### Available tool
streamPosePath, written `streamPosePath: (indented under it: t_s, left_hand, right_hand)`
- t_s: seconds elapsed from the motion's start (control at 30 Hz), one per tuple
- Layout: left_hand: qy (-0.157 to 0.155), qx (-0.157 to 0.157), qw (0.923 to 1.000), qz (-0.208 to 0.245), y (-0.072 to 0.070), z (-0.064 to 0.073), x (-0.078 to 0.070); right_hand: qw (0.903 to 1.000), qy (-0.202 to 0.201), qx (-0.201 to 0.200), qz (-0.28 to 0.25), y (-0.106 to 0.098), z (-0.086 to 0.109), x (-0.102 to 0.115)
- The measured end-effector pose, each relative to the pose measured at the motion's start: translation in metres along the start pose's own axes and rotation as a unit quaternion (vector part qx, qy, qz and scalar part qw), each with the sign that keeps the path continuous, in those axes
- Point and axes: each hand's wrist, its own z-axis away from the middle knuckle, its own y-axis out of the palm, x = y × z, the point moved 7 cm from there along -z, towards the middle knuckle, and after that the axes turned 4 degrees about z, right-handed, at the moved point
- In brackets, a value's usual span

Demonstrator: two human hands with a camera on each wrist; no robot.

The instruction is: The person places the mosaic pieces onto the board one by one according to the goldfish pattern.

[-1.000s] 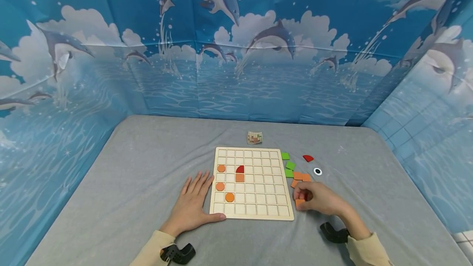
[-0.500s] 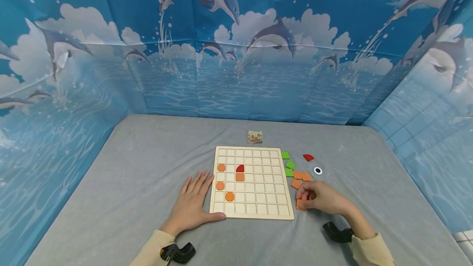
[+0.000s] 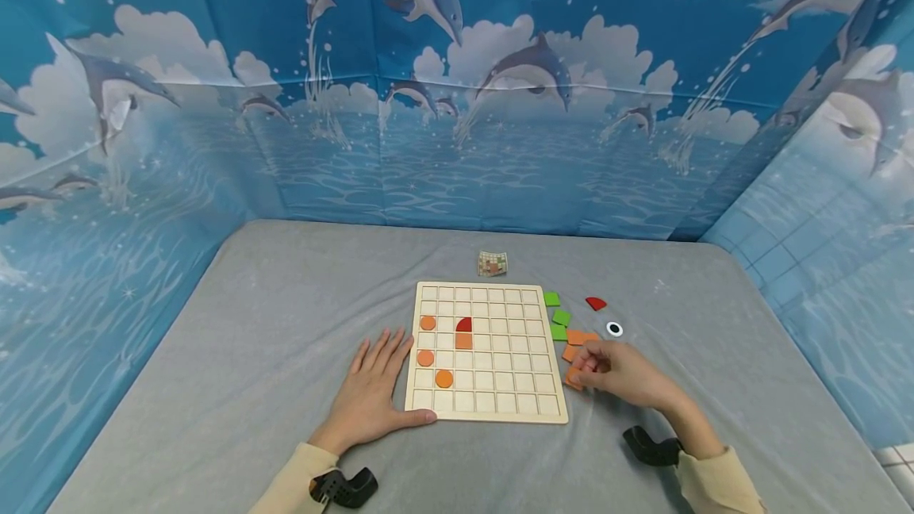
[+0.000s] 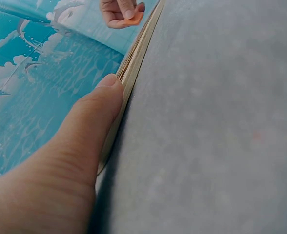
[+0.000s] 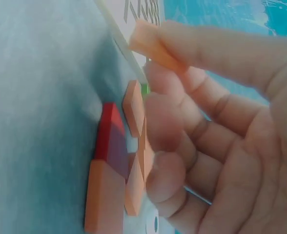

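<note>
My right hand [image 3: 620,372] pinches an orange square tile [image 5: 155,47] between thumb and fingers, held up beside the board's right edge. The tile also shows in the left wrist view, across the board. My left hand [image 3: 371,395] lies flat with fingers spread at the left edge of the wooden grid board [image 3: 500,354], its thumb [image 4: 97,105] along the near edge. On the board sit several orange discs [image 3: 444,378], a red quarter-circle tile [image 3: 464,325] and, directly below it, an orange square [image 3: 463,341].
Green squares [image 3: 561,317] and loose orange squares [image 3: 574,336] lie along the board's right side. Farther right are a red quarter-circle piece [image 3: 596,304] and a white eye disc [image 3: 614,329]. A small patterned card [image 3: 492,264] lies behind the board. A dolphin curtain surrounds the grey table.
My right hand, pinching the orange square, has lifted slightly and moved away from me; the tile now tilts next to the board's edge. The left hand has stayed in place.
</note>
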Motion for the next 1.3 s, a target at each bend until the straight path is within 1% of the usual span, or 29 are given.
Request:
streamPosePath:
  t_s: [0.2, 0.4, 0.67, 0.8, 0.9, 1.07, 1.2, 1.3]
  left_hand:
    - [-0.003, 0.000, 1.0000, 0.002, 0.000, 0.000, 0.000]
    - [-0.008, 0.005, 0.9999, 0.005, 0.000, 0.000, 0.001]
    - [-0.008, 0.003, 0.9999, 0.009, -0.001, 0.000, 0.000]
    - [-0.008, 0.004, 0.9999, 0.010, -0.001, 0.001, 0.000]
    - [-0.007, 0.004, 0.9999, 0.012, -0.001, 0.000, 0.000]
    - [-0.007, 0.004, 0.9999, 0.013, -0.001, 0.001, 0.000]
    - [-0.008, 0.007, 0.9999, 0.010, -0.001, 0.001, 0.000]
    - [-0.009, 0.006, 0.9999, 0.008, -0.001, 0.001, 0.000]
  right_hand:
    - [0.9996, 0.003, -0.022, -0.016, 0.000, -0.006, 0.009]
    - [0.9986, -0.013, -0.049, -0.012, 0.003, -0.017, 0.018]
    - [0.9957, -0.038, -0.085, 0.004, 0.010, -0.031, 0.027]
    - [0.9942, -0.037, -0.101, 0.005, 0.012, -0.038, 0.033]
    - [0.9936, -0.026, -0.110, -0.003, 0.014, -0.043, 0.037]
    - [0.9929, -0.033, -0.112, -0.024, 0.018, -0.051, 0.045]
    - [0.9925, -0.052, -0.107, -0.028, 0.023, -0.059, 0.051]
    - [0.9928, -0.059, -0.102, -0.019, 0.026, -0.064, 0.055]
